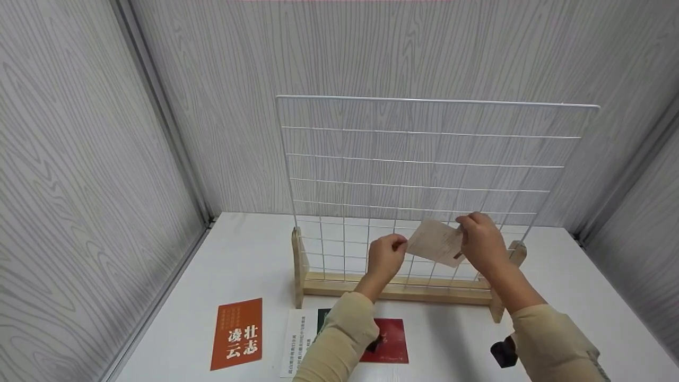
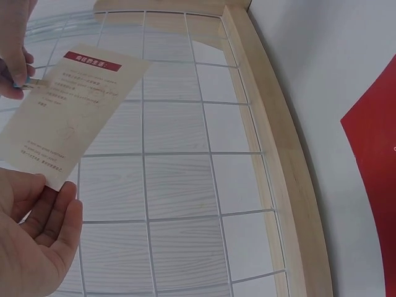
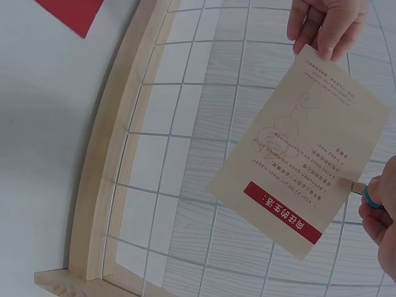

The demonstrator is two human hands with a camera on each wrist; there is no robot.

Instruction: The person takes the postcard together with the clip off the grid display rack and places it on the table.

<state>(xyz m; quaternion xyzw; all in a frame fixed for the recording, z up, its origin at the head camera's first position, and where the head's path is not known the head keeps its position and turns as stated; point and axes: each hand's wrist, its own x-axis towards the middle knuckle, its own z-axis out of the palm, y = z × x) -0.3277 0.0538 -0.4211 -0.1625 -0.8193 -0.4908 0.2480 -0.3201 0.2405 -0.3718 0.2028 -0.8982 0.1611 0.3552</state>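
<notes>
A cream card (image 1: 432, 241) with a red heading band and printed text is held tilted in front of a white wire grid (image 1: 424, 100). My left hand (image 1: 385, 257) pinches one corner of the card between thumb and fingers. At the opposite part of the card, my right hand (image 1: 482, 241) pinches a small clip (image 3: 359, 187) with a blue part, whose tip lies over the card's edge. The grid stands upright in a wooden base (image 1: 398, 292). Wires show behind the card; whether the clip also catches a wire, I cannot tell.
On the white table lie an orange card (image 1: 238, 334), a white card with text (image 1: 297, 339) and a red card (image 1: 393, 339). A dark green card (image 1: 322, 317) is partly hidden by the left sleeve. A black object (image 1: 503, 354) sits beside the right sleeve.
</notes>
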